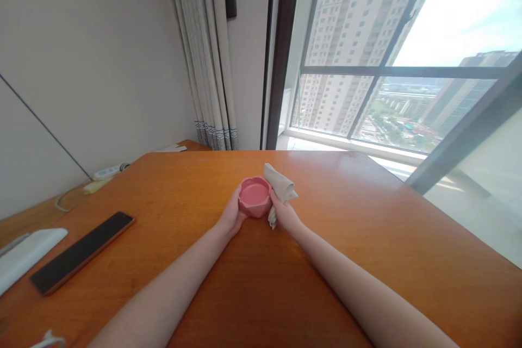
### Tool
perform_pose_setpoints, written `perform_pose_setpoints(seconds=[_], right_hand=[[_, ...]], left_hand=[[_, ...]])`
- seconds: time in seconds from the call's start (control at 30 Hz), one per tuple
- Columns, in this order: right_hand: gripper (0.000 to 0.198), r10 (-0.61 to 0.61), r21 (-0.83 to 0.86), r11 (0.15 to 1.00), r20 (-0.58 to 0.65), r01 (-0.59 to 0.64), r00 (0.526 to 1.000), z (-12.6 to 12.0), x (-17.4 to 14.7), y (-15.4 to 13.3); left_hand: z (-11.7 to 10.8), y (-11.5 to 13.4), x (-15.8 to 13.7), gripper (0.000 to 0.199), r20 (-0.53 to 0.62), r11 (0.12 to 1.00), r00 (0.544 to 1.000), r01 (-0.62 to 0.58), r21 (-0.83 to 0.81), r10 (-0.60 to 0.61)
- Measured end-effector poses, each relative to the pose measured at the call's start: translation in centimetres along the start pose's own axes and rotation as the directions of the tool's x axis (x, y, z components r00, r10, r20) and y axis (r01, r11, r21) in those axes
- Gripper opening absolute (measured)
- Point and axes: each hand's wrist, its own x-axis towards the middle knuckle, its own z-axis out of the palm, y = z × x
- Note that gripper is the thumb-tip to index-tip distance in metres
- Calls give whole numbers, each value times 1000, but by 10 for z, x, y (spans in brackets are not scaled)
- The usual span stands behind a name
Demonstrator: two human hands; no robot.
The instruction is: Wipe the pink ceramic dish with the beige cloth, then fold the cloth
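Observation:
A small pink bowl (255, 193) with a faceted outside and a wavy rim is at the middle of the wooden table (196, 179); whether it rests on the top or is slightly raised I cannot tell. My left hand (231, 215) is closed round the bowl's left side. At the bowl's right side, my right hand (285, 214) grips a folded, pale beige cloth (279, 182). Part of the cloth sticks up beyond the hand and a crumpled end hangs below it. Its fingertips are partly hidden between cloth and bowl.
A dark phone (84, 253) lies at the left, beside a white object (32, 250). A white power strip (106, 172) with a cable is by the wall. Behind the table are a grey curtain (212, 65) and a large window (379, 70).

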Motion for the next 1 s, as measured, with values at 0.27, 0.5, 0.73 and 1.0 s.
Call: perform_pose_setpoints(seconds=[0.27, 0.5, 0.73, 1.0], right_hand=[[44, 51, 76, 996, -129, -41, 990, -9, 5, -4], [42, -104, 50, 993, -17, 105, 994, -3, -2, -8], [51, -91, 52, 994, -22, 92, 996, -7, 0, 0], [47, -177, 30, 984, 70, 176, 982, -5, -2, -10]], left_hand=[[-1, 4, -6, 47, 166, 987, 977, 117, 109, -134], [4, 2, -5, 43, 28, 997, 1000, 10, 75, -12], [2, 9, -6, 43, 176, 990, 979, 78, 121, -99], [-2, -1, 2, 35, 13, 996, 999, -37, 80, 36]])
